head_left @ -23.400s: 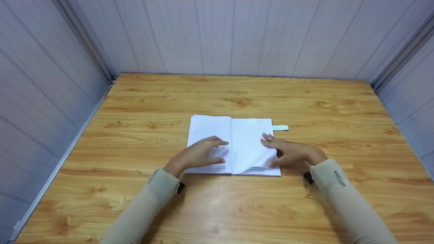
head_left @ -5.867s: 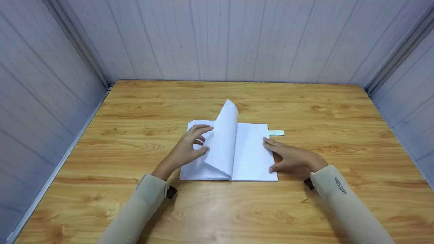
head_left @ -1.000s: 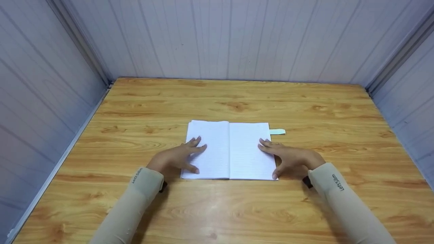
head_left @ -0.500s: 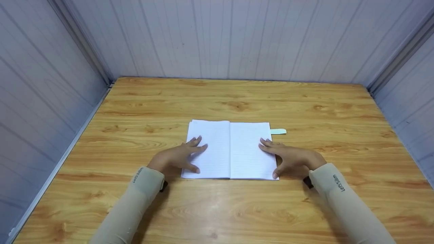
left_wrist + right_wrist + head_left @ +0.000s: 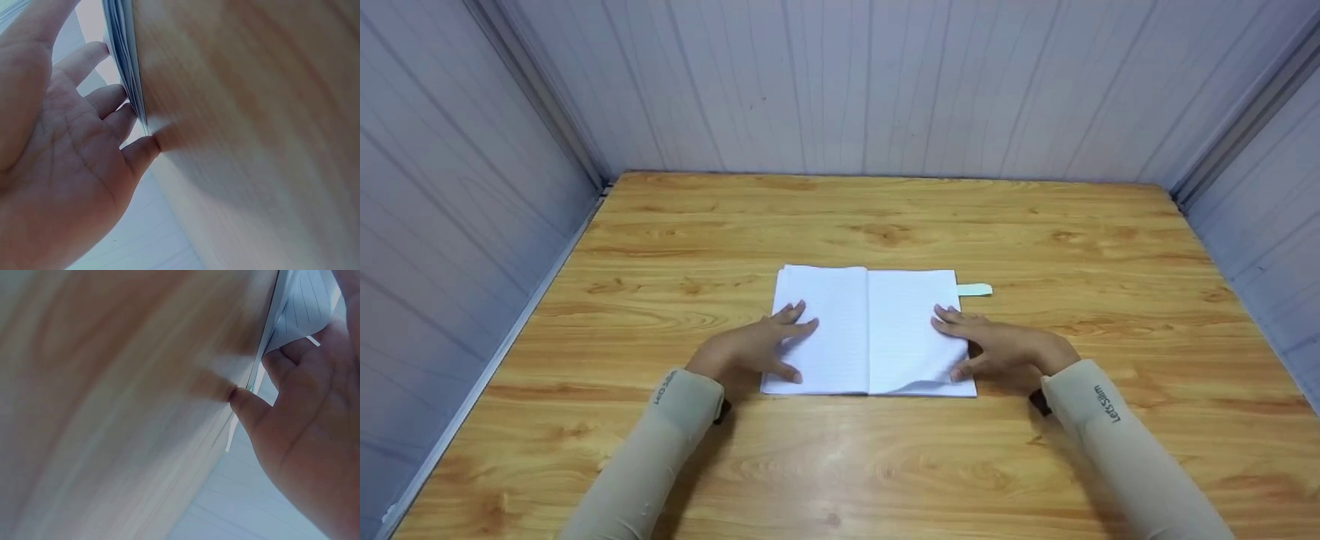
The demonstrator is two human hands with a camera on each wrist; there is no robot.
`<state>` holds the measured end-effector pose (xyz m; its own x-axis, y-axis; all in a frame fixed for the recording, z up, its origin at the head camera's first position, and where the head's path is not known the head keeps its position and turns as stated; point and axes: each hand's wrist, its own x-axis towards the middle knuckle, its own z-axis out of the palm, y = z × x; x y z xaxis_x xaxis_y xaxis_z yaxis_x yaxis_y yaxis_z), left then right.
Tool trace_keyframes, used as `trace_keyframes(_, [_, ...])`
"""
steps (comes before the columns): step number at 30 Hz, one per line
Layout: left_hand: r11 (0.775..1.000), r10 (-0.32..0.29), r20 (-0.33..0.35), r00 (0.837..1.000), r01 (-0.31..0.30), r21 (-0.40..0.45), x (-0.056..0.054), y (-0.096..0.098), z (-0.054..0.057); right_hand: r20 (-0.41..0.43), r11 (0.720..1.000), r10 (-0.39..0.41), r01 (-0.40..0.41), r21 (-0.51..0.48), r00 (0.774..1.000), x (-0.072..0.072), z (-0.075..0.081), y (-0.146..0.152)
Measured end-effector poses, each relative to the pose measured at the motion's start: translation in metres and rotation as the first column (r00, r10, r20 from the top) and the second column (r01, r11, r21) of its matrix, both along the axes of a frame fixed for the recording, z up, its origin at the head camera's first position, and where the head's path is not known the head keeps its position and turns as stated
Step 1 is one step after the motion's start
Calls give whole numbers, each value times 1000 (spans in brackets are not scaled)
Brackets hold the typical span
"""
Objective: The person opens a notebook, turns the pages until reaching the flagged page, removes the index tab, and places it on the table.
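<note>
An open notebook [image 5: 840,352] with ruled white pages lies on the wooden table. My left hand [image 5: 757,345] rests on the left page's outer edge, fingers spread, thumb near the lower corner. In the left wrist view, stacked page edges [image 5: 126,62] run beside the fingers of that left hand [image 5: 73,129]. On the other side, my right hand [image 5: 997,343] has its fingertips laid on the right page [image 5: 904,322]. Its thumb is at the page's lower outer corner, where the sheet bulges up. The right wrist view shows this lifted sheet [image 5: 304,312] curling beside the right hand [image 5: 315,416].
A pale green tab [image 5: 975,289] sticks out from the notebook's right side. Wooden tabletop [image 5: 877,217] surrounds the notebook. White panel walls [image 5: 840,90] stand at the back and on both sides.
The right thumb has moved inward from the page corner, and the lower right corner of the right page has lifted into a bulge. The left hand has stayed put.
</note>
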<state>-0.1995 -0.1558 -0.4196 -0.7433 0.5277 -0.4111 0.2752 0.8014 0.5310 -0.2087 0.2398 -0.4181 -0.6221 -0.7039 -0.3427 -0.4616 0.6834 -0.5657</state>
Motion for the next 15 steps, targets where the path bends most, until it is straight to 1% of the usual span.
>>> trace_keyframes(6, [998,-45,-7,999,46,40,0,-1,1,3,1000,14,-14,-28,1000,-2,0,1])
trace_keyframes(12, [999,-21,-19,1000,22,42,1,1,2,8,1000,5,-4,-30,1000,-2,-1,2])
trace_keyframes(15, [1000,-19,-40,999,19,10,2,2,2,14,1000,3,-3,-24,1000,-2,-1,2])
